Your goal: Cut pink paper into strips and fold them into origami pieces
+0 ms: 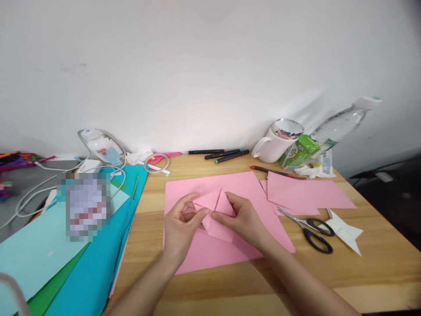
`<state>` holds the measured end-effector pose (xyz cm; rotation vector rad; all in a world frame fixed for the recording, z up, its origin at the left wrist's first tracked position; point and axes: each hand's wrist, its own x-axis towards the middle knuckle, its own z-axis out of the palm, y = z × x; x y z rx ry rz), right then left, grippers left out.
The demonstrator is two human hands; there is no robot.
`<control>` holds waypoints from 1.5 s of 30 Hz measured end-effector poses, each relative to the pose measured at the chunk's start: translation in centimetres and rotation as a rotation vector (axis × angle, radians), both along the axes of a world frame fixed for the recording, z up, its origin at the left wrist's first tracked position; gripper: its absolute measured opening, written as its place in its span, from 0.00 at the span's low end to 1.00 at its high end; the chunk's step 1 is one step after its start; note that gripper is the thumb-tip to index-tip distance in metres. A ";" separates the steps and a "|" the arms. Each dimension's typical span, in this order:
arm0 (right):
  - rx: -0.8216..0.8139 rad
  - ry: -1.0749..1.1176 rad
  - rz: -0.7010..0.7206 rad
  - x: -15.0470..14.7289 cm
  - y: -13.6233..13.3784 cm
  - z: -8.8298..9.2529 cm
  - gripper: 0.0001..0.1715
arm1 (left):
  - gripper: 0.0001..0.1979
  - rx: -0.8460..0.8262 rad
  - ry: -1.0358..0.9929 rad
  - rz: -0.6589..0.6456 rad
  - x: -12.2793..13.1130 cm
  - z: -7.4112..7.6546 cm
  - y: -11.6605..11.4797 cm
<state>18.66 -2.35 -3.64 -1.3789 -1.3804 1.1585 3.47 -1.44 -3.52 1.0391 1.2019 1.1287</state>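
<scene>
Where the hands meet: a small folded pink paper (213,202), sitting mid-bench on top of the big pink sheet (200,259).
Left hand (180,224): grip pinched on the folded paper's left corner, thumb on top, fingers curled in.
Right hand (245,219): grip closed on the right flap, fingertips meeting the left ones around the middle.
Bench (378,263): light wood, pushed up against a white wall.
Right of the sheet: pink offcuts (305,195), then black-handled scissors (312,230) just beside a white folded shape (347,232).
Back edge: markers (223,154), a red pen (276,172), a white mug (276,140), a green carton (299,151) and a tilted clear bottle (338,125).
Left side: a messy stack of blue and green paper (82,272).
</scene>
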 end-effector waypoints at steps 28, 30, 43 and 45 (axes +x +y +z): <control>-0.138 0.252 0.106 0.8 0.2 -0.5 0.19 | 0.15 -0.053 0.011 -0.023 -0.2 -0.1 0.2; -0.157 0.279 0.118 0.9 0.3 -0.4 0.20 | 0.14 -0.057 -0.007 -0.023 -0.2 -0.2 0.3; -0.150 0.214 0.126 1.1 0.3 -0.5 0.19 | 0.13 -0.045 0.046 -0.029 -0.2 -0.4 0.2; -0.151 0.187 0.127 1.2 0.3 -0.5 0.19 | 0.13 -0.048 0.047 -0.034 -0.2 -0.5 0.2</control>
